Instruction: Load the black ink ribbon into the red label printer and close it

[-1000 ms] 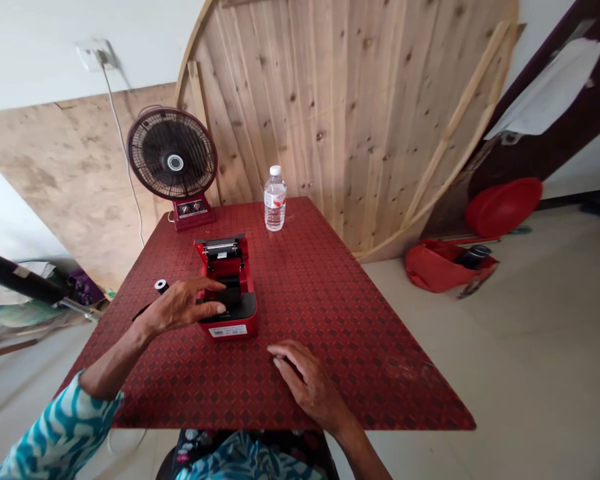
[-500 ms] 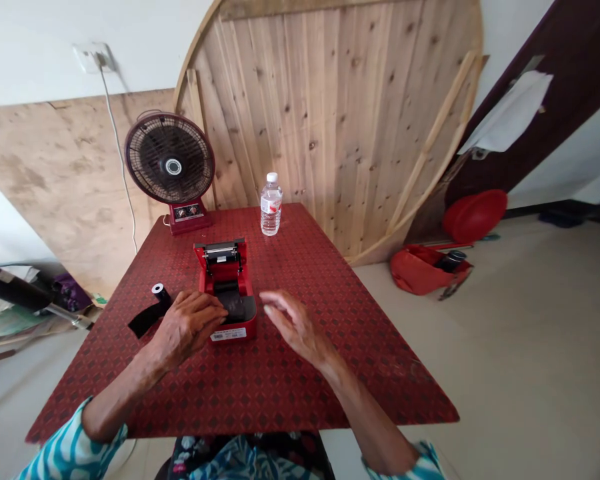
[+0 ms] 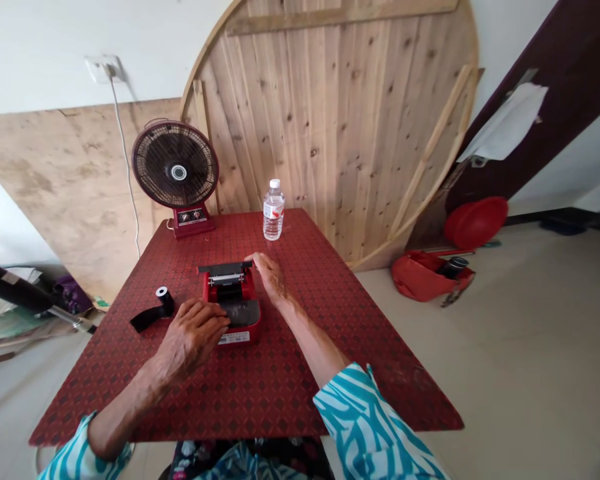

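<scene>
Red and black, a boxy plastic machine (image 3: 243,313) with a black-topped raised lid (image 3: 224,270) sits on the red diamond-patterned counter (image 3: 280,393) in the head view. The curled left hand (image 3: 193,330) rests at its front, apparently steadying it (whether it pinches anything cannot be told); the right hand (image 3: 271,279), loosely extended, touches the lid's right edge, seemingly to control its tilt.

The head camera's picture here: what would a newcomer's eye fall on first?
Probably the big round panel of pale wooden planks behind the red patterned table. On the table's far left corner stands a dark-red round fan. Nearer, the bare left hand and right hand are at a small red-and-black machine, its lid partly raised.
</scene>
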`<state>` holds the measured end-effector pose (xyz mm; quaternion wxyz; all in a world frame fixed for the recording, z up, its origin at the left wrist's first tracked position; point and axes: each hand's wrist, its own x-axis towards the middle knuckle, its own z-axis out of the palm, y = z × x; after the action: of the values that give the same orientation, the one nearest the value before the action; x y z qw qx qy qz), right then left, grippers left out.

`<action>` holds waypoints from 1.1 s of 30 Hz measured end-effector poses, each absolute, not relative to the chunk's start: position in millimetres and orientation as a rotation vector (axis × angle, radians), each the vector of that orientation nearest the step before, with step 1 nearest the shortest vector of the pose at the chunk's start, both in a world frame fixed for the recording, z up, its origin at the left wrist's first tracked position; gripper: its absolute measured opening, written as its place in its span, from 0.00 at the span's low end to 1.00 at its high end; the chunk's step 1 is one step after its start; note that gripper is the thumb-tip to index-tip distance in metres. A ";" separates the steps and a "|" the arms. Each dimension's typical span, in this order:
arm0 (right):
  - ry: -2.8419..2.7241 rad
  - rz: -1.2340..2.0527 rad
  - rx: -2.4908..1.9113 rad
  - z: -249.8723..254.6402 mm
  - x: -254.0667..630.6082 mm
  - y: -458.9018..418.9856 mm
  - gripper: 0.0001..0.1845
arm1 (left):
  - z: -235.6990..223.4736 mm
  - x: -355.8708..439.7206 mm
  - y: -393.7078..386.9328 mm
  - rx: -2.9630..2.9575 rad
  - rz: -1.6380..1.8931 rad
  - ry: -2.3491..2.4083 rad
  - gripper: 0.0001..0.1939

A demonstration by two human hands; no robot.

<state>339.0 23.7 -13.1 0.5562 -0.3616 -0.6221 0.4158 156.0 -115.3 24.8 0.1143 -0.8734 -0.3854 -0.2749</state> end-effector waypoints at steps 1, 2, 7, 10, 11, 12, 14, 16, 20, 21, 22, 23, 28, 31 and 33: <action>-1.477 0.961 -0.855 -15.9 341.4 17.1 0.25 | 24.1 156.1 -116.5 -2.553 -0.807 -1.142 0.08; -1.477 0.942 -0.853 -19.4 343.3 10.5 0.24 | 23.6 155.9 -117.7 -2.547 -0.807 -1.153 0.08; -1.419 0.918 -0.891 -38.9 343.7 -11.8 0.18 | 23.5 148.4 -120.3 -2.604 -0.832 -1.142 0.07; -1.383 0.938 -0.899 -44.8 340.2 -13.3 0.15 | 21.7 139.0 -114.5 -2.572 -0.941 -1.302 0.11; -1.362 0.950 -0.891 -45.4 339.2 -12.8 0.14 | 20.2 136.1 -111.5 -2.525 -0.960 -1.388 0.13; -1.339 0.967 -0.882 -45.6 338.3 -12.2 0.13 | 18.4 133.5 -108.5 -2.475 -0.958 -1.464 0.15; -1.297 1.010 -0.871 -45.4 337.1 -11.4 0.13 | 13.9 130.0 -103.6 -2.424 -0.902 -1.552 0.17; -1.284 1.053 -0.881 -45.4 336.7 -11.8 0.15 | 9.3 128.6 -101.5 -2.426 -0.848 -1.575 0.18; -1.335 1.044 -0.893 -46.7 337.7 -14.9 0.17 | 4.3 128.5 -102.8 -2.442 -0.863 -1.583 0.18; -1.353 1.032 -0.891 -47.1 338.1 -15.6 0.18 | 4.0 128.2 -103.1 -2.450 -0.886 -1.596 0.18; -1.369 1.025 -0.891 -47.5 338.3 -16.0 0.18 | 4.0 127.7 -103.0 -2.464 -0.921 -1.620 0.18; -1.378 1.025 -0.893 -48.0 338.3 -16.0 0.18 | 3.9 126.9 -102.5 -2.488 -0.975 -1.657 0.19; -1.313 1.064 -0.917 -57.3 334.1 -14.1 0.21 | -1.5 125.8 -97.4 -2.396 -1.762 -2.155 0.20; -1.247 1.077 -0.931 -70.8 329.7 -14.3 0.24 | -8.8 131.2 -94.1 -2.074 -2.373 -2.453 0.25; -1.219 1.119 -0.944 -80.4 327.4 -15.1 0.26 | -11.8 135.4 -92.3 -2.007 -2.617 -2.521 0.29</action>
<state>327.4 -15.1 -80.4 0.5798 -0.4037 -0.5215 0.4785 135.4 -92.3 -11.8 -0.4838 -0.4231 -0.5315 -0.5518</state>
